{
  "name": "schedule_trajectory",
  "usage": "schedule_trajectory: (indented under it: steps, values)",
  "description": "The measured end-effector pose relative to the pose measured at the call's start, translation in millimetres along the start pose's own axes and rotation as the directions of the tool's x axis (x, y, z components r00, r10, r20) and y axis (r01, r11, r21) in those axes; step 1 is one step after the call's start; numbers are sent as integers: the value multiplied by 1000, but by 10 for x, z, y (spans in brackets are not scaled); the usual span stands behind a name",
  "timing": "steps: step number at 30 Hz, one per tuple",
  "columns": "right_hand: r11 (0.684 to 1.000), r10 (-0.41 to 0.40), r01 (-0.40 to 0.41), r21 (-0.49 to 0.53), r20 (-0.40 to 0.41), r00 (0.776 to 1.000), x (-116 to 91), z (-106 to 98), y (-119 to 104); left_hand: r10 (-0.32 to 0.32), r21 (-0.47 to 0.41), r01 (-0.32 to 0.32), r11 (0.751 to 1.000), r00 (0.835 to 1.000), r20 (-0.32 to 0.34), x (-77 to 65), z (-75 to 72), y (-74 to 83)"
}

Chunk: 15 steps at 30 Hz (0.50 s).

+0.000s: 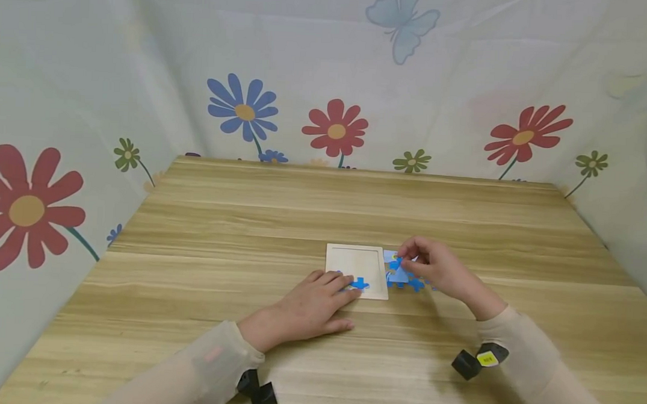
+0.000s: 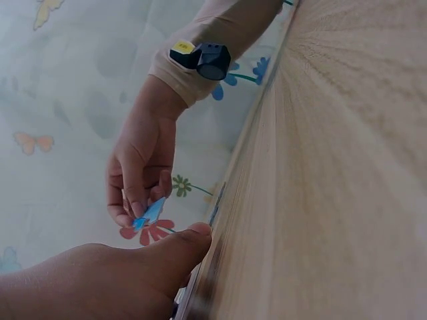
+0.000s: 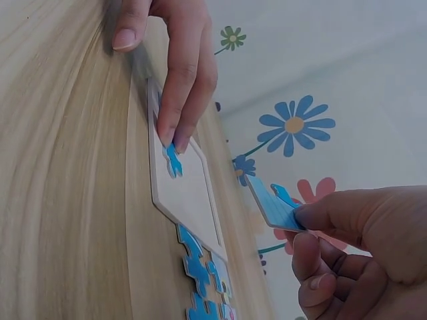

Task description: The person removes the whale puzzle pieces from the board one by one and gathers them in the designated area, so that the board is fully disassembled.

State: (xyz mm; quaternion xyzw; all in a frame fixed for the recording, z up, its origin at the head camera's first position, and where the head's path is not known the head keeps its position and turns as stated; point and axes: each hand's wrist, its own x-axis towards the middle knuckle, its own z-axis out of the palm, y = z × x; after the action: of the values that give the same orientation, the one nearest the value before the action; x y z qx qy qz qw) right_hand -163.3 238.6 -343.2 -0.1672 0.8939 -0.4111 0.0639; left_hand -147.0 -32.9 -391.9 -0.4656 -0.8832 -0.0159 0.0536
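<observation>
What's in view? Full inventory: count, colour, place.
table: 1, light brown, foreground
tray: 1, pale wood, on table
tray piece: at least 1, blue, near side of tray
loose pieces: several, exact count unclear, mostly blue, right of tray
held piece: 1, blue, above table
backdrop: 1, white, flower-printed, behind table
wrist cameras: 2, black, one per wrist
sleeves: 2, beige, one per arm
left grip: 1, bare, fingers on tray
right grip: 1, bare, pinching held piece

Present are one left hand [image 1: 310, 305], one right hand [image 1: 441, 268], one worktop [image 1: 219, 221], one wooden tray [image 1: 356, 260] and two black wrist devices [image 1: 466, 365]. Puzzle pieces [image 3: 197, 270] number several; partial concealment prevents an exact count.
</observation>
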Motion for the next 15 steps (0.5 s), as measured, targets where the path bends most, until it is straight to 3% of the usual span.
schedule_trajectory:
  steps: [15]
  values:
    - [1000, 16, -16, -20, -13, 1000, -179, -135, 108, -2, -4, 2, 1000, 1000, 2, -8, 5, -1]
